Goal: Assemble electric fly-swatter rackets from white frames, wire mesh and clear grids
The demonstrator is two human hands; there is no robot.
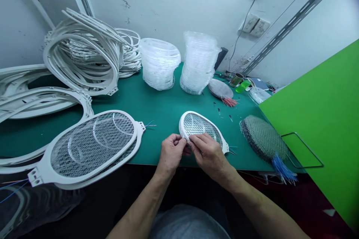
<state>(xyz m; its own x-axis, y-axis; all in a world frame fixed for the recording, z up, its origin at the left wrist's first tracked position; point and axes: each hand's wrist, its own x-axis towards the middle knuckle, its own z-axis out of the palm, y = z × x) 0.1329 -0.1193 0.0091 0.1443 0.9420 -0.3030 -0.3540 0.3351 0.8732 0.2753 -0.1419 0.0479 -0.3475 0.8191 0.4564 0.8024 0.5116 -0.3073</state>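
Observation:
A white oval racket head (193,116) with metal mesh inside lies near the front edge of the green table, thin wires coming out at its right end. My left hand (171,152) pinches its near left rim between thumb and fingers. My right hand (208,153) grips the same rim just beside it, the fingers over part of the mesh. The fingertips of both hands almost meet, and the underside of the rim is hidden. To the left, two finished-looking mesh racket heads (94,143) lie stacked, overhanging the table edge.
White empty frames (84,63) are heaped at the left. Two stacks of clear plastic rings (160,65) stand by the wall. Round mesh sheets with red wires (220,89) and a mesh pile with blue wires (262,138) lie right, beside a bright green panel (322,119).

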